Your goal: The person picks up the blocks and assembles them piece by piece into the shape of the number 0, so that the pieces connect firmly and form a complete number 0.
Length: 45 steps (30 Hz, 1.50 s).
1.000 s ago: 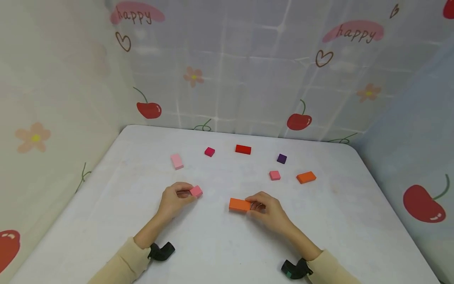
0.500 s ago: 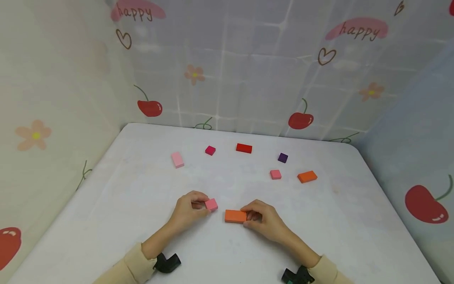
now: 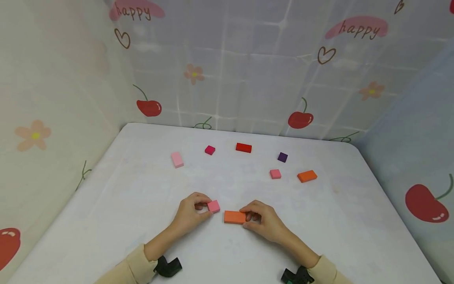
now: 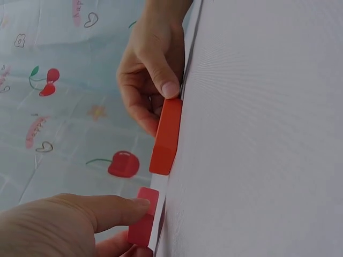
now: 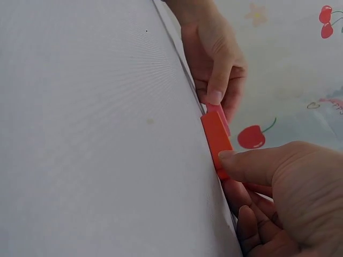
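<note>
In the head view my left hand [image 3: 189, 213] pinches a small pink block [image 3: 213, 206] between thumb and fingers. Just right of it, my right hand [image 3: 264, 221] grips the right end of a longer orange block [image 3: 234, 217]. A narrow gap separates the two blocks. From the left wrist, the pink block [image 4: 143, 217] shows under the thumb, with the orange block [image 4: 167, 136] held beyond it. The right wrist view has the thumb on the near end of the orange block [image 5: 217, 142], which partly hides the pink one.
Farther back on the white table [image 3: 117, 189] lie a light pink block [image 3: 177, 159], a magenta cube [image 3: 210, 150], a red block [image 3: 243, 148], a dark purple cube [image 3: 282, 157], a pink cube [image 3: 275, 174] and another orange block [image 3: 307, 176]. A printed curtain [image 3: 244, 79] hangs behind.
My left hand has carried the pink block right and toward me, close to the orange one. My right hand has brought the orange block slightly left and nearer me.
</note>
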Motion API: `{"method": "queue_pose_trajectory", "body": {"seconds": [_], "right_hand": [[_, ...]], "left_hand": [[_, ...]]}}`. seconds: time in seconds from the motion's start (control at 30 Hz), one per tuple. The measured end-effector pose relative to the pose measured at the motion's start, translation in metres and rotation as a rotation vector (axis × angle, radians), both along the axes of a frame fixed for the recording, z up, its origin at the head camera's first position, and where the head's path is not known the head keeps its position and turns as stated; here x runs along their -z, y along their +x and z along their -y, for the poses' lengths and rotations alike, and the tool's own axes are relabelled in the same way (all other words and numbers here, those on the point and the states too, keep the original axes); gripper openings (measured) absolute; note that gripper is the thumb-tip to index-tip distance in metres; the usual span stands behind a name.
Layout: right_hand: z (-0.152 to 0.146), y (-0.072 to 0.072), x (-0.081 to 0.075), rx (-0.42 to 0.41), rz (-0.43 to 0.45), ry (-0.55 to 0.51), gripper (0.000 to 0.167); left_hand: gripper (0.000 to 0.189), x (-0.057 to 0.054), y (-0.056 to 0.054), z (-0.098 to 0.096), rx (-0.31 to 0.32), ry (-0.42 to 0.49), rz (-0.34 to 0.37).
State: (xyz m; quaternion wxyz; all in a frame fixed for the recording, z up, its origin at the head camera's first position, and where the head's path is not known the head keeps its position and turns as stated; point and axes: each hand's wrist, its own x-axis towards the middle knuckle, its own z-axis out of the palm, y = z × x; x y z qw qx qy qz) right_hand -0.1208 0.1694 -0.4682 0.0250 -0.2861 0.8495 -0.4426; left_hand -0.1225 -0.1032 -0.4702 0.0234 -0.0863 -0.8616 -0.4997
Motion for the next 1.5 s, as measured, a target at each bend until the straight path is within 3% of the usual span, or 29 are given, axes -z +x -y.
{"method": "queue_pose_trajectory", "body": {"seconds": [0.37,0.83,1.17,1.5], "right_hand": [[0.0003,-0.0001,-0.0011,0.003,-0.002,0.006,0.034],[-0.0006,-0.002,0.0024,0.0,-0.005,0.006,0.034],[-0.0011,-0.0019,0.0041,-0.013,-0.001,-0.002,0.032],[-0.0023,-0.0017,0.001,-0.009,0.008,-0.004,0.04]], "left_hand": [[0.026,0.0022,0.0007,-0.0045,0.033,-0.065,-0.101],[0.028,0.0047,0.0012,-0.0063,0.058,-0.105,-0.171],[0.028,0.0079,0.0024,-0.0074,0.043,-0.139,-0.152],[0.028,0.0088,0.0027,-0.0073,0.043,-0.137,-0.182]]}}
